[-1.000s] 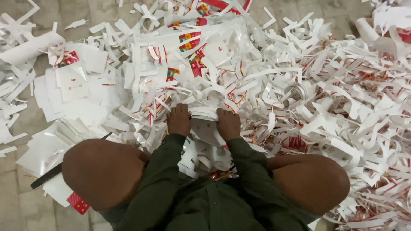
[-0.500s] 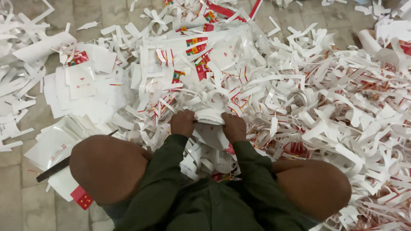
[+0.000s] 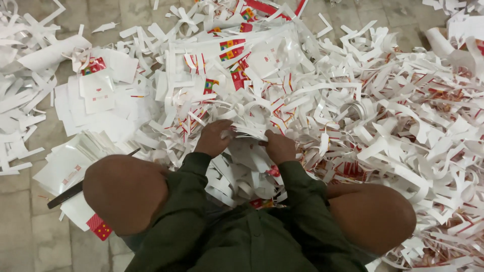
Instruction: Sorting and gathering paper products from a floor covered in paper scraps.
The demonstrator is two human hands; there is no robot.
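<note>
Hands: left hand [image 3: 214,137] & right hand [image 3: 280,147] side by side, fingers clamped on white strips [image 3: 249,132] atop scrap pile [image 3: 383,126] just beyond knees; step judged as gathering/sorting offcuts; next move needs firm pinch w/o tearing, clear of stacked sheets [image 3: 101,95] far left.

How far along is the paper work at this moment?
Done: flat white sheets lie stacked at the left. In hand: the left hand and right hand grip a white paper piece between them. Left: a large heap of cut strips covers the floor.
</note>
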